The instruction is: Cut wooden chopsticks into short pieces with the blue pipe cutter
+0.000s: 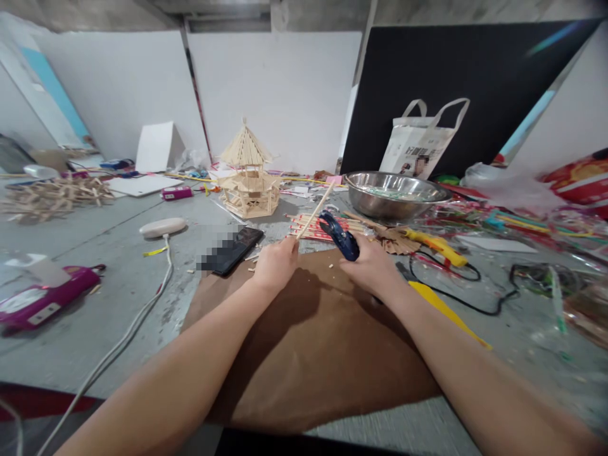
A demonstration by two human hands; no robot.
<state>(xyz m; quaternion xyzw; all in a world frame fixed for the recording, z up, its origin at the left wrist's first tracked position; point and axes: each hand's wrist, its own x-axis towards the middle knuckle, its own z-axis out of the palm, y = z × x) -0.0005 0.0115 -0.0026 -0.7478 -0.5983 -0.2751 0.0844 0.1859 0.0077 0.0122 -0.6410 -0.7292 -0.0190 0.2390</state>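
My left hand is closed around a thin wooden chopstick, which slants up to the right. In my right hand is a dark blue hand tool, shaped like pliers or cutters; its head points up and left, apart from the chopstick. Both hands are above a brown sheet dotted with small wood bits. Just beyond them lies a pile of chopsticks in red-and-white wrappers. A wooden pavilion model with a pointed roof stands farther back.
A black phone lies left of the sheet. Farther left are a white corded device, a purple power strip and a stick pile. On the right are a metal basin, a yellow corded tool and plastic clutter.
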